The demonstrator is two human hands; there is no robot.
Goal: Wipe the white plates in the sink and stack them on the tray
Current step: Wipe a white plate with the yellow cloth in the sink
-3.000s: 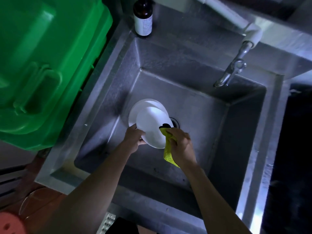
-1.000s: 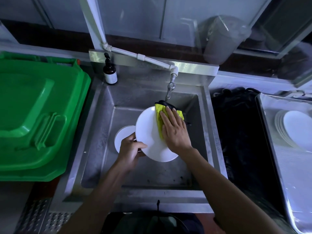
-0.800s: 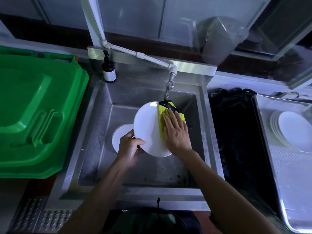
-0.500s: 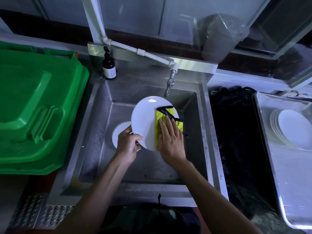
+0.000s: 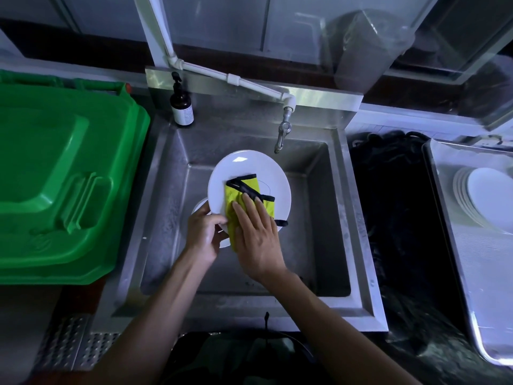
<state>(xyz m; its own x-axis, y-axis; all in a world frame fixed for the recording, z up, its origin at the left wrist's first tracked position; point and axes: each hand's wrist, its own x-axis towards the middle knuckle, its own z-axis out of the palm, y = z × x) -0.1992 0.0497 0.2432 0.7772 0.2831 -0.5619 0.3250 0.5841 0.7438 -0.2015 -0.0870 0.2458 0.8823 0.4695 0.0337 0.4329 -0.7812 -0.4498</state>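
One green bin beside sink

Left hand grips plate over sink; right hand presses cloth, seemingly flat.

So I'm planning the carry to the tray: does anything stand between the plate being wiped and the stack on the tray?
Nothing visible rises in that path. The plate, gripped by the left hand, sits above the sink; between the sink's right rim and the tray lies only a low dark heap.
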